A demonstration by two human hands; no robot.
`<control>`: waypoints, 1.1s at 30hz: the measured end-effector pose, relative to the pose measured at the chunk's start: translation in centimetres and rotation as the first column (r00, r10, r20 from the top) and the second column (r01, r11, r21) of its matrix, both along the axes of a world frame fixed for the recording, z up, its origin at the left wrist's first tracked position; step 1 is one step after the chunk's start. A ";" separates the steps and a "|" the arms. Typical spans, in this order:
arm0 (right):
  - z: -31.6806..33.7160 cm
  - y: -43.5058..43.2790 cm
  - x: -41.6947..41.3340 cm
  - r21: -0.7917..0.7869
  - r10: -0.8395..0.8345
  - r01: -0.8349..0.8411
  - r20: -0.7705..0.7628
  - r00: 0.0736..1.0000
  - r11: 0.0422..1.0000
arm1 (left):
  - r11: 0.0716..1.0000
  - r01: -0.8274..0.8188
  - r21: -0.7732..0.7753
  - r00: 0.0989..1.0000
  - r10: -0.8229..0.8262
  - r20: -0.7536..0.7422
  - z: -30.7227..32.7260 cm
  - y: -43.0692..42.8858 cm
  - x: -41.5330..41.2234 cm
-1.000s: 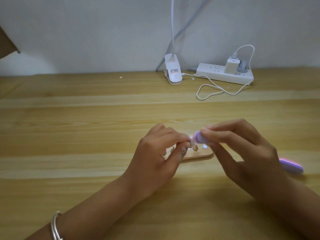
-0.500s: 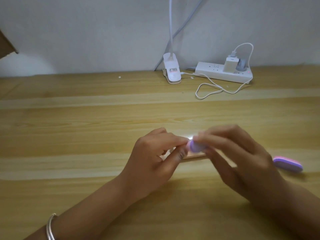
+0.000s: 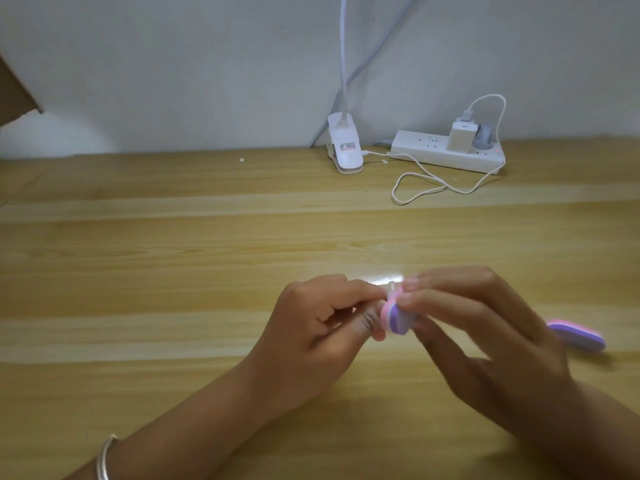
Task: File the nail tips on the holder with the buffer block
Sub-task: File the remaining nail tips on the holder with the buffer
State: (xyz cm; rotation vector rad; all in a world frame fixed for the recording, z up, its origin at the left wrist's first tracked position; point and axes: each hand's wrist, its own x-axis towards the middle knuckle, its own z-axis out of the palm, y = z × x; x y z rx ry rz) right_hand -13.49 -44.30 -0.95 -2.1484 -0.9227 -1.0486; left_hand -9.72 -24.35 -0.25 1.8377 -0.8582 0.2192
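Grips a pink-and-purple buffer block in the right hand, curled fingertips closed round its right end, well in front of the power strip and a little to its left, just above the wooden table. Turns the block on edge, its coloured layers facing the left hand. Pinches what looks like a clear nail tip between left thumb and forefinger, right at the block's upper edge; too blurred to tell whether block and tip touch. Curls the other left fingers in toward the palm. Wears a silver bangle on the left wrist, far in front of the power strip and far to its left. Shows a second block of the same colours lying flat on the table, untouched, in front of the power strip and to its right. Has a white lamp clip standing just left of the power strip, a white charger plugged into the strip's top, and a white cable looping on the table directly in front of it, with a pale wall right behind
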 end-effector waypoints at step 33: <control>0.2 0.4 0.0 0.015 -0.044 0.043 0.051 0.998 0.999 | 0.923 0.244 -0.297 0.692 -0.380 -0.613 1.0 0.4 0.3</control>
